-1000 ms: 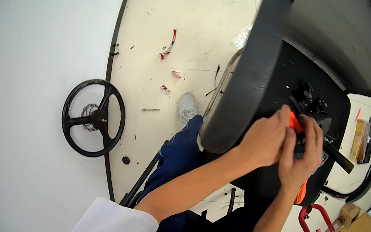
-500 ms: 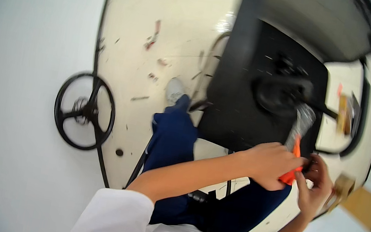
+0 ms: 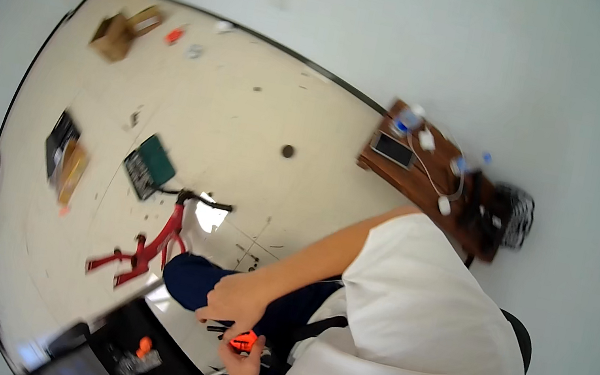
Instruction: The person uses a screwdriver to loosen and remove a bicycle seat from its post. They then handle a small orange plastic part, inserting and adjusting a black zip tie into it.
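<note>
My left hand [image 3: 236, 301] reaches down from my shoulder, fingers curled over a small orange tool [image 3: 242, 340]. My right hand [image 3: 242, 364] comes up from below and grips the same tool from underneath, so both hands meet on it just above my dark blue trouser knee [image 3: 189, 280]. Only a small part of the tool shows between the fingers. My white shirt [image 3: 417, 345] fills the lower right of the view.
A black machine panel [image 3: 116, 364] with an orange part [image 3: 144, 345] lies at the bottom left. A red metal frame [image 3: 145, 248], a green and black case [image 3: 147, 165] and a cardboard box [image 3: 114, 34] lie on the beige floor. A wooden table [image 3: 397, 181] holds a phone and cables.
The view has swung far round, away from the black panel and the wheel on the floor. Both hands have come down toward my knee, still together on the orange tool.
</note>
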A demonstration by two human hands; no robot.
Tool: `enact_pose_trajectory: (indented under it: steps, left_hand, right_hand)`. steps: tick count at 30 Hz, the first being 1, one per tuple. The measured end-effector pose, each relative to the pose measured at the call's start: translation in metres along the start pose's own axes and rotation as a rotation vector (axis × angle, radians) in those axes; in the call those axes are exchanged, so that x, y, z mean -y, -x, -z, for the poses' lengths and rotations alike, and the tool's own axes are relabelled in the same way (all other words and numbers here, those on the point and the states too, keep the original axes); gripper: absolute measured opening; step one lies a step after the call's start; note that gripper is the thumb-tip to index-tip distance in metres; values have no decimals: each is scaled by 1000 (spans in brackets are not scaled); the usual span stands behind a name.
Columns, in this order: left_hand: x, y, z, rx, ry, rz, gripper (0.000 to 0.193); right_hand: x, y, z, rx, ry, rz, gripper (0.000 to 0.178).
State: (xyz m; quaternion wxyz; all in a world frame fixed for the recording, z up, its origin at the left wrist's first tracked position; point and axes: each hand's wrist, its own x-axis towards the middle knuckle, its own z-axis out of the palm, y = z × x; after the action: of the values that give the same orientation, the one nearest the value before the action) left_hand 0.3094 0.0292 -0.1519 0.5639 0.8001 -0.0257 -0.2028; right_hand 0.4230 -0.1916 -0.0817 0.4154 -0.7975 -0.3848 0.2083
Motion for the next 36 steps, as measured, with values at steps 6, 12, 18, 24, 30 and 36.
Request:
enact_pose_trajectory:
  steps: [6,12,18,24,30,36]
  left_hand:
    - [-57,-64,28,135,-392,-50,38]
    - [-121,-118,33,45,-496,-42,29]
    - [-141,-121,23,-69,-611,1,25]
    - [-159,-122,-4,17,-707,15,27]
    - [-154,-122,29,-99,-1007,122,27]
    - [-150,-130,25,71,-706,71,28]
  right_hand:
    - [-91,112,27,-540,-75,-228,37]
    - [-191,274,-39,-865,-289,-837,26]
    - [-291,491,-123,-1434,-19,-1730,24]
    - [-322,590,-160,-1298,-258,-2036,31]
    - [-325,577,-158,-1127,-159,-2113,19]
    - [-350,574,-156,-1162,-99,-2163,14]
